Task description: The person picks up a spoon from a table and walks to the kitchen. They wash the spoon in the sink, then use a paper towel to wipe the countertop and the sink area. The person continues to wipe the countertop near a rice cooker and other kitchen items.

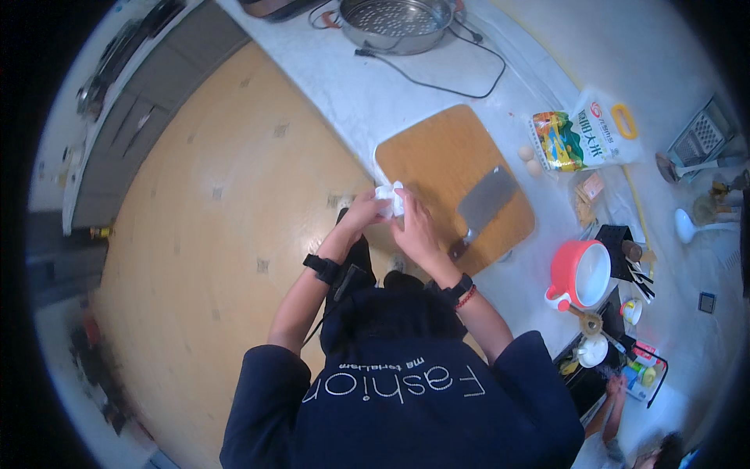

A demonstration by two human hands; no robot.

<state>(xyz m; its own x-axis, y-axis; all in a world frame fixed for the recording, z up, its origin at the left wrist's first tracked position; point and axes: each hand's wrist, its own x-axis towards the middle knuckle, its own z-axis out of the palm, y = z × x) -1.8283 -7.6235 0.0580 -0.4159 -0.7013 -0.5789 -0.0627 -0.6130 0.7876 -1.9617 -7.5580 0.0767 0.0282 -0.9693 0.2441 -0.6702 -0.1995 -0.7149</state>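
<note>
A crumpled white tissue or thin cloth (388, 192) is held between my two hands, just off the counter's near edge. My left hand (364, 212) grips it from the left, and the fingers of my right hand (416, 225) press on its right side. Beyond them lies a wooden cutting board (428, 146) with a cleaver (487, 200) flat on it. The cleaver's dark handle (459, 248) points back towards me, near my right forearm. My palms and part of the white bundle are hidden.
Eggs (530, 161) and a rice bag (580, 135) lie beyond the board. A steamer pot (395, 26) and a black power cord (445, 88) are at the far end. To the right stand a red pot (565, 269) and a sink area, where another person's hands (615, 387) show.
</note>
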